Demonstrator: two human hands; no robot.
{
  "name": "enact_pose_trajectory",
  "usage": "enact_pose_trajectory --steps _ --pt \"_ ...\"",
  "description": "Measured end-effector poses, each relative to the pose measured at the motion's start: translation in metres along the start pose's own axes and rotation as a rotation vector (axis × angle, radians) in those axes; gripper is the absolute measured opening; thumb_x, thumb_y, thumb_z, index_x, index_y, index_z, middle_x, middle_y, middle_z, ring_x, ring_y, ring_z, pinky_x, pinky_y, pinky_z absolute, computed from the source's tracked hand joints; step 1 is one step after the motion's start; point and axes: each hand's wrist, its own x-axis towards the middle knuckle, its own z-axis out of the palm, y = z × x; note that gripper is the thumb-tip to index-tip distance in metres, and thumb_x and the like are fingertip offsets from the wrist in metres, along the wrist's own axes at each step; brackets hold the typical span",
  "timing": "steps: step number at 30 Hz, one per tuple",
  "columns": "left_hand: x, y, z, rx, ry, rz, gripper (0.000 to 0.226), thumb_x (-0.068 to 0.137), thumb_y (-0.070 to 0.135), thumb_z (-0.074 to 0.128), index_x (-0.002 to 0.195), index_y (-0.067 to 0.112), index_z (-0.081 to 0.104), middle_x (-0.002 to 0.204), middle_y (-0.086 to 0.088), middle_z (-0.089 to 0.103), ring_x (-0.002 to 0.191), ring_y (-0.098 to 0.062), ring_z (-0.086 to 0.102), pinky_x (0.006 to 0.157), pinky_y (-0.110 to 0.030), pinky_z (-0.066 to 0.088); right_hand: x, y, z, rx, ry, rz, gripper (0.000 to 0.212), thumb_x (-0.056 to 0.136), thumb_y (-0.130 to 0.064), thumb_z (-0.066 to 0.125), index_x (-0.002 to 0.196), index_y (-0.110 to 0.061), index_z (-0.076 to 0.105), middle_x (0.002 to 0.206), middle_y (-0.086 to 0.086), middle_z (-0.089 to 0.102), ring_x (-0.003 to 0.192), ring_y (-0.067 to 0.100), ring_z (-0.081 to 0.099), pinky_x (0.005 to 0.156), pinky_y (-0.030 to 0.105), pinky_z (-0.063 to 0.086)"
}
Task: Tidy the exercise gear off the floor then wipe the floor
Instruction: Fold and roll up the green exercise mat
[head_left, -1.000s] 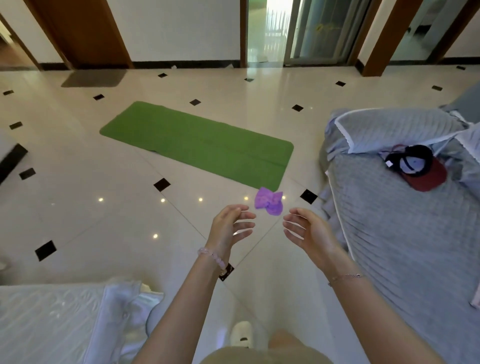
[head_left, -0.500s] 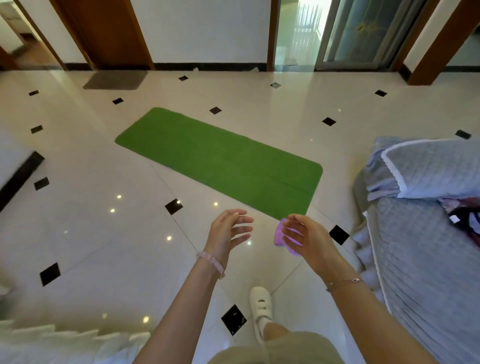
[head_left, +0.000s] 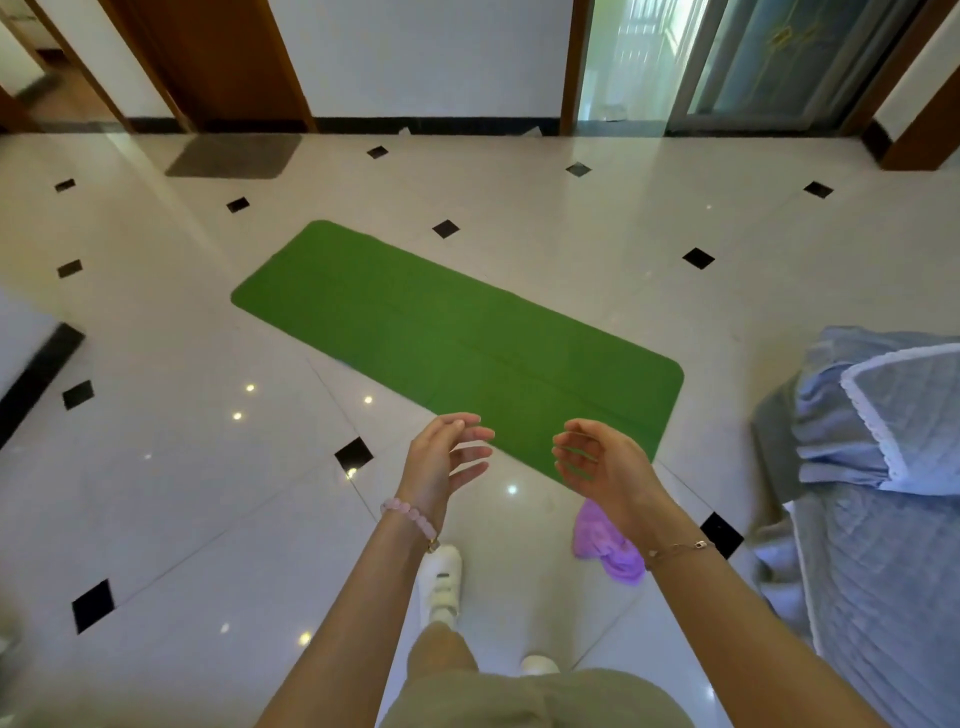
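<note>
A green exercise mat (head_left: 457, 338) lies flat and unrolled on the glossy tiled floor, running from far left to near right. A crumpled purple cloth (head_left: 605, 543) lies on the floor below my right wrist, partly hidden by that arm. My left hand (head_left: 444, 460) and my right hand (head_left: 602, 465) hover side by side over the mat's near end, palms facing each other. Both have relaxed, spread fingers and hold nothing.
A bed with a grey-blue quilted cover (head_left: 883, 493) fills the right side. My white shoes (head_left: 441, 582) stand on the floor under my arms. A dark doormat (head_left: 234, 156) lies by a wooden door at the back; a glass door (head_left: 753, 62) is at back right.
The purple cloth was in the air in front of my hands, then at my right hand's fingers; now it lies on the floor. I have stepped closer to the mat.
</note>
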Motion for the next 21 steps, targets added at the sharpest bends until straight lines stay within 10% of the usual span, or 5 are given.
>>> enact_pose_trajectory --steps 21 --pt "0.342 0.127 -0.064 0.238 -0.147 -0.249 0.022 0.098 0.009 0.037 0.090 0.010 0.058 0.080 -0.006 0.065 0.070 -0.019 0.060 0.066 -0.029 0.052 0.270 -0.043 0.153 0.088 0.260 0.073 0.019 0.096 -0.012 0.046 0.086 -0.011 0.062 0.077 0.004 0.067 0.074 0.019 0.062 0.073 0.032 0.052"
